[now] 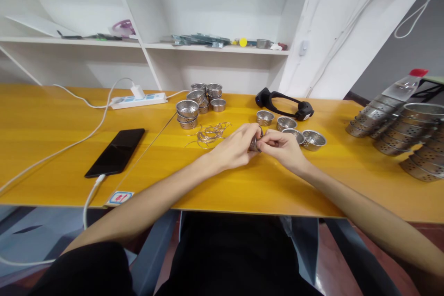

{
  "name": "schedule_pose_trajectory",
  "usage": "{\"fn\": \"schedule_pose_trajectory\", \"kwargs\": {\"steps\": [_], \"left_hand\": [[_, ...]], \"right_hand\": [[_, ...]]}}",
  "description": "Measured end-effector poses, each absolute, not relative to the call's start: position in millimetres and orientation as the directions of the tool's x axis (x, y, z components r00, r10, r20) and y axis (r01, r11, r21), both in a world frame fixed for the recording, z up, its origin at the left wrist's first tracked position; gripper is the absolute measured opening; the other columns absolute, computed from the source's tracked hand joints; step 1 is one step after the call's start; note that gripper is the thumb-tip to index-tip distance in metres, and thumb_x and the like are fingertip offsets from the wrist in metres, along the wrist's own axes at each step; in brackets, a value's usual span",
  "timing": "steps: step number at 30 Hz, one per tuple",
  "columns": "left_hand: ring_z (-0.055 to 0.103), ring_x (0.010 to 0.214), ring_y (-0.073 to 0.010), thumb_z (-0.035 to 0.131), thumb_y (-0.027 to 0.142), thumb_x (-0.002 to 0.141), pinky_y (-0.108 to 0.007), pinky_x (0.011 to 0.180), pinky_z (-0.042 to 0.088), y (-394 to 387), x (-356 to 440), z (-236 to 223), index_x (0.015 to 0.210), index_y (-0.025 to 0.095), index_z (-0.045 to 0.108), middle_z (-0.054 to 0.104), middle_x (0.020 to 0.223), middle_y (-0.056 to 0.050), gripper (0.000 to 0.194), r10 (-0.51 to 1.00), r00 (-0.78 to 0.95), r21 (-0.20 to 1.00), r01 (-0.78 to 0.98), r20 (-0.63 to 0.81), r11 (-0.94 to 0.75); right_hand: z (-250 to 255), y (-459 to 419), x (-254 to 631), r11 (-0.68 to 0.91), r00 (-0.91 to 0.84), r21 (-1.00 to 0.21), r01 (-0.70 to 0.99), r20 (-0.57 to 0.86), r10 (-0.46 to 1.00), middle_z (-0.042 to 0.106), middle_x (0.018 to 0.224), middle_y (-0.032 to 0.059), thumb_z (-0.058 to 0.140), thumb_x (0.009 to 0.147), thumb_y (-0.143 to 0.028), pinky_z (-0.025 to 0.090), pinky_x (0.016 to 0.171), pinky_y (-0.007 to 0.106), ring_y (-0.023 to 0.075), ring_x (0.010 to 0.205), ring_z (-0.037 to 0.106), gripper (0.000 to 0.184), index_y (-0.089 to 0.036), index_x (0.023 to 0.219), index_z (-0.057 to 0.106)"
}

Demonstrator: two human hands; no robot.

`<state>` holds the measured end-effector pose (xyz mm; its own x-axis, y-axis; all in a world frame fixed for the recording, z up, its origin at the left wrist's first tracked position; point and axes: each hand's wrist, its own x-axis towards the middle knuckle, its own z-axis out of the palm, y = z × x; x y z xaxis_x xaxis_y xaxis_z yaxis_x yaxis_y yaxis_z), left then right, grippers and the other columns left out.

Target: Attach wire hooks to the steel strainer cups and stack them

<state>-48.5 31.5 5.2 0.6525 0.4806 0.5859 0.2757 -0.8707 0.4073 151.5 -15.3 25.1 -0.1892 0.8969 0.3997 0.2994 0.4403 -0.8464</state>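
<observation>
My left hand (pixel 239 145) is closed around a small perforated metal cup (pixel 255 144), which it holds tilted just above the table. From the other side, my right hand (pixel 282 146) pinches at the cup's edge with thumb and forefinger; whatever lies in that pinch is too small to make out. To the left of my hands is a loose pile of thin bent wires (pixel 210 135). Several similar metal cups (pixel 314 140) stand behind and beside my right hand, partly covered by it. Further back on the left are stacked metal cups (pixel 188 110).
A black headset-like device (pixel 284 104) lies behind the cups. Tall stacks of perforated cups (pixel 391 134) and a clear bottle (pixel 404 85) occupy the right. At left are a phone (pixel 116 152) on a white cable and a power strip (pixel 138 100). White shelving (pixel 218 49) borders the table's back.
</observation>
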Motion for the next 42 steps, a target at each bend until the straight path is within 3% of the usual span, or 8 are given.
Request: {"fn": "schedule_pose_trajectory", "kwargs": {"steps": [14,20,24,28,33,39,42], "left_hand": [[0.063,0.102,-0.0255,0.067,0.017,0.087,-0.039,0.084,0.053,31,-49,8,0.105,0.025,0.043,0.062,0.110,-0.007,0.031,0.490,0.635,0.417,0.276,0.597,-0.866],[0.061,0.084,-0.0187,0.078,0.026,0.084,-0.034,0.075,0.051,35,-47,10,0.110,0.026,0.040,0.063,0.108,-0.003,0.045,0.594,0.585,0.568,0.257,0.553,-0.782],[0.062,0.081,-0.0169,0.080,0.026,0.082,-0.033,0.075,0.051,42,-46,5,0.114,0.025,0.039,0.065,0.111,-0.004,0.052,0.640,0.528,0.635,0.224,0.559,-0.739],[0.065,0.087,-0.0193,0.080,0.026,0.081,-0.035,0.080,0.052,44,-49,5,0.116,0.025,0.040,0.065,0.114,-0.006,0.053,0.628,0.525,0.603,0.247,0.575,-0.759],[0.068,0.105,-0.0250,0.075,0.027,0.088,-0.038,0.090,0.054,38,-53,10,0.119,0.025,0.044,0.066,0.120,-0.008,0.044,0.556,0.648,0.518,0.277,0.521,-0.809],[0.068,0.101,-0.0258,0.075,0.031,0.089,-0.039,0.089,0.056,27,-47,8,0.118,0.025,0.045,0.065,0.115,-0.008,0.042,0.523,0.726,0.512,0.272,0.446,-0.815],[0.068,0.103,-0.0264,0.076,0.030,0.089,-0.040,0.092,0.057,23,-45,8,0.118,0.025,0.045,0.065,0.115,-0.007,0.043,0.525,0.723,0.533,0.256,0.449,-0.807]], "right_hand": [[23,-16,155,0.508,-0.247,-0.795,0.331,0.447,0.860,0.059,0.075,0.0021,0.077,0.091,-0.044,0.039,0.065,0.034,0.0167,0.070,0.050,0.024,-0.022,0.083,0.082],[36,-16,166,0.676,-0.337,-0.565,0.474,0.592,0.732,0.072,0.093,0.0079,0.067,0.101,-0.039,0.048,0.072,0.038,0.0216,0.081,0.061,0.022,-0.026,0.096,0.084],[32,-10,174,0.755,-0.404,-0.419,0.505,0.658,0.635,0.073,0.107,0.0107,0.067,0.101,-0.034,0.052,0.072,0.039,0.0227,0.084,0.065,0.020,-0.028,0.104,0.085],[26,-6,175,0.788,-0.473,-0.396,0.471,0.640,0.605,0.072,0.104,0.0084,0.067,0.102,-0.029,0.054,0.077,0.039,0.0220,0.089,0.067,0.018,-0.028,0.104,0.086],[22,-6,175,0.775,-0.466,-0.367,0.515,0.639,0.612,0.066,0.090,0.0039,0.077,0.097,-0.031,0.050,0.071,0.033,0.0178,0.079,0.063,0.010,-0.024,0.093,0.084],[17,-9,173,0.776,-0.596,-0.083,0.625,0.592,0.543,0.064,0.089,0.0063,0.071,0.096,-0.020,0.047,0.073,0.034,0.0205,0.083,0.059,0.018,-0.019,0.079,0.075],[17,-11,171,0.755,-0.593,-0.022,0.655,0.605,0.532,0.064,0.086,0.0060,0.068,0.097,-0.019,0.045,0.070,0.034,0.0197,0.079,0.056,0.023,-0.019,0.074,0.071]]}}
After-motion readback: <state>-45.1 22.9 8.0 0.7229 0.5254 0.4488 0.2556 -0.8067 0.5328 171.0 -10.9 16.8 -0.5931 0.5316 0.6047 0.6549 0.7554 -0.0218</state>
